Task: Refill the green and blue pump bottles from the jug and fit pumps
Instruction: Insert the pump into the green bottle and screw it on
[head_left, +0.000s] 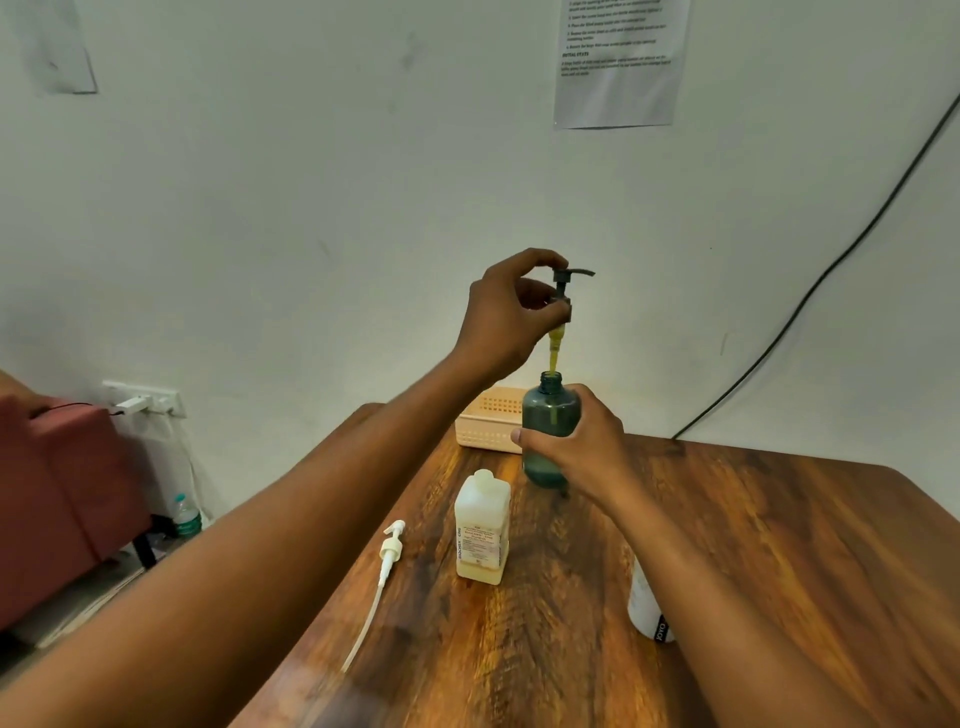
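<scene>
A dark green pump bottle (545, 415) stands upright on the wooden table (779, 545), with my right hand (582, 441) wrapped around its body. My left hand (511, 317) holds a dark pump head (566, 283) above the bottle's open neck. The pump's yellow-wet tube (555, 353) reaches down into the neck. A pale rectangular jug (482, 530) with yellowish liquid at its bottom stands capped nearer to me. A white pump with a long tube (387, 558) lies on the table left of the jug. A white bottle (647, 608) shows partly behind my right forearm.
A cream perforated basket (488, 418) sits at the table's far edge against the wall. A black cable (810, 291) runs down the wall at right. To the left, below table level, are a red seat (57, 493) and a water bottle (186, 514).
</scene>
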